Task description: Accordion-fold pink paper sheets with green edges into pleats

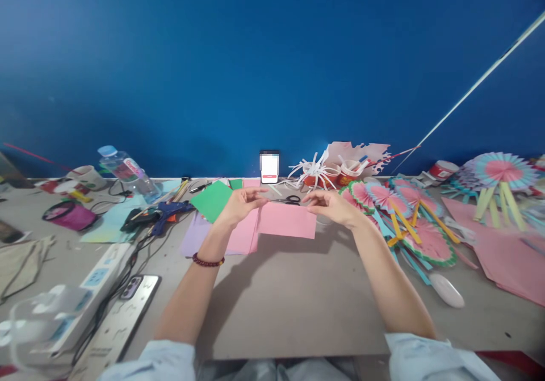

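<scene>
A pink sheet of paper (287, 222) hangs over the table, its top edge between my two hands. My left hand (243, 204) pinches its upper left corner with thumb and fingers. At the upper right corner, my right hand (331, 206) pinches the same sheet. Black-handled scissors (293, 200) show just behind the sheet's top edge, partly hidden. Below and behind my left hand lie more pink sheets (244, 240), a purple sheet (195, 236) and a green sheet (213, 199).
To the right are folded paper fans (428, 242) and a white mouse (446, 290). On the left lie a glue gun (168, 216), a water bottle (130, 171), a power strip (91, 290) and a phone (123, 324). Another phone (269, 168) leans on the blue wall.
</scene>
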Demonstrator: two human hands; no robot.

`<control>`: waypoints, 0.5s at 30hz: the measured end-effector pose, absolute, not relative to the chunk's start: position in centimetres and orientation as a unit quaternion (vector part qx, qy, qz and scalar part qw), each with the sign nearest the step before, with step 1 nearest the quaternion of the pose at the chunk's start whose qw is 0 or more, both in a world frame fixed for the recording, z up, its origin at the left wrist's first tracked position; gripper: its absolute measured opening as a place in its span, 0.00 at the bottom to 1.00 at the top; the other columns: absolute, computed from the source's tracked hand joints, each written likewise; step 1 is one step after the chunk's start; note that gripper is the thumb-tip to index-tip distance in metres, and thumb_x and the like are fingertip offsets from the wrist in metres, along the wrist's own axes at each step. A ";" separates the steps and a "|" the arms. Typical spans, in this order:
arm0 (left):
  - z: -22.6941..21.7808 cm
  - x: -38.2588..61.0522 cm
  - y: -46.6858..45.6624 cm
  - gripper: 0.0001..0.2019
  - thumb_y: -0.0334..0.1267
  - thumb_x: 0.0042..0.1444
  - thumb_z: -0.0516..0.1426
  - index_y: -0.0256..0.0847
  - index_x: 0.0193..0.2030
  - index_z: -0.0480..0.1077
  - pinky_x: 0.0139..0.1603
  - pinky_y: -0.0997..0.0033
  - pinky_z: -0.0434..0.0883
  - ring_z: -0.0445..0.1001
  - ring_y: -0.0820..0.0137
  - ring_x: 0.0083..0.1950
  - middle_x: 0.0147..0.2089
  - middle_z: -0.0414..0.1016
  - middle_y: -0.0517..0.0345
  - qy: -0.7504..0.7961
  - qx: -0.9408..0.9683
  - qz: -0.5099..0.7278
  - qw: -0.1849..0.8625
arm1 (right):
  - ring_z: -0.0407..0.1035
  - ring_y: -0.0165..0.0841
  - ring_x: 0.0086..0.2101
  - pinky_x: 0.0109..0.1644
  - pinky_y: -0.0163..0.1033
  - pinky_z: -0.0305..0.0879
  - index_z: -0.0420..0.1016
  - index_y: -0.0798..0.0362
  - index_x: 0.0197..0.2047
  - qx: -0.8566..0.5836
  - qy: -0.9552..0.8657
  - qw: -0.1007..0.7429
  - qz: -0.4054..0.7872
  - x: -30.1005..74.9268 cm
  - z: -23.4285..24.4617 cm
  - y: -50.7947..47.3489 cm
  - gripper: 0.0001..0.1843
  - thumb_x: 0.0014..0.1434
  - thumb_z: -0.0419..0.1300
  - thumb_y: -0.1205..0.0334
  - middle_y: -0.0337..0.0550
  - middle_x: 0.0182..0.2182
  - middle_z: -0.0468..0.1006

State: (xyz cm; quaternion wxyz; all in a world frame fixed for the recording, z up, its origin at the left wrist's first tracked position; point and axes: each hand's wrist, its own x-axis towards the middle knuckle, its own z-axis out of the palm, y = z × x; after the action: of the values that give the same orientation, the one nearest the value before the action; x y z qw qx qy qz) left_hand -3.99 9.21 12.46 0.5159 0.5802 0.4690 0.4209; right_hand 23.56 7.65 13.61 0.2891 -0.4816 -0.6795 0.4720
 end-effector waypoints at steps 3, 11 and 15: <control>11.9 -3.9 9.5 0.25 0.43 0.38 0.69 0.36 0.44 0.76 0.46 0.65 0.70 0.77 0.65 0.38 0.31 0.80 0.54 0.467 0.577 0.425 0.518 | 0.69 0.31 0.33 0.42 0.38 0.64 0.75 0.54 0.32 -0.480 -0.657 0.316 0.488 23.4 13.4 7.9 0.13 0.44 0.65 0.57 0.40 0.29 0.76; 10.9 -3.3 9.8 0.19 0.38 0.49 0.60 0.37 0.49 0.70 0.50 0.62 0.70 0.75 0.65 0.43 0.42 0.77 0.51 0.445 0.655 0.456 0.406 | 0.69 0.31 0.34 0.44 0.38 0.63 0.77 0.53 0.32 -0.500 -0.639 0.343 0.475 22.8 12.3 8.5 0.10 0.43 0.63 0.60 0.39 0.31 0.77; 11.4 -2.0 8.4 0.15 0.33 0.52 0.57 0.41 0.48 0.71 0.57 0.60 0.65 0.68 0.61 0.54 0.50 0.73 0.49 0.496 0.699 0.494 0.146 | 0.70 0.32 0.33 0.46 0.41 0.64 0.77 0.53 0.29 -0.537 -0.596 0.398 0.446 22.0 11.5 8.6 0.09 0.42 0.61 0.61 0.39 0.27 0.77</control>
State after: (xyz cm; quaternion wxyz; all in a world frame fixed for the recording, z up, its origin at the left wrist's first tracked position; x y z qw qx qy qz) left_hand -1.96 8.43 11.40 0.1463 0.6992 0.4957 0.4940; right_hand 22.03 8.64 11.48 0.3976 -0.5367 -0.5958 0.4460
